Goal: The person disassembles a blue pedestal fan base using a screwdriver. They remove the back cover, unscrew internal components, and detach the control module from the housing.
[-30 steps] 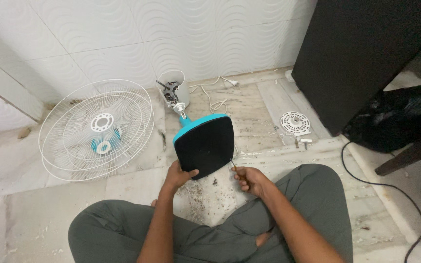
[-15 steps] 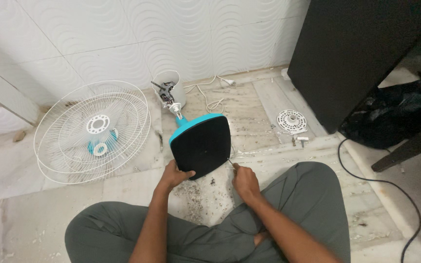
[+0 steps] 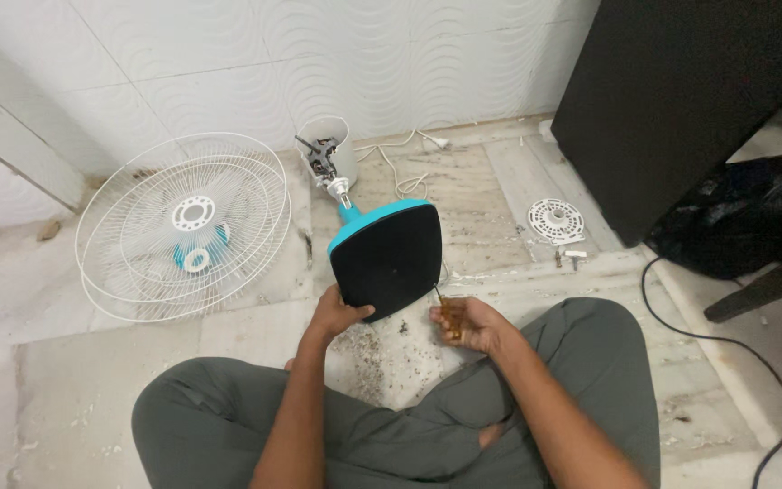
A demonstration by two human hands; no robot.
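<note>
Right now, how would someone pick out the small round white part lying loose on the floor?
Start at the big black cabinet on the right. At the foot of its left edge, on the floor, lies a small round white slotted disc. Unlike the large wire fan guards far left, it is flat, solid plastic and much smaller.

Fan grille (image 3: pixel 183 226) crowds the left; bare floor (image 3: pixel 491 195) lies right.

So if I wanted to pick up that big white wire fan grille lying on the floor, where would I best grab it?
Probably by the outer rim of the white wire fan grille, on the near edge facing the person. It lies flat on the floor, so fingers can hook under the ring from the side; the thin spokes look easier to bend, and the far edge sits close to the wall.
</note>
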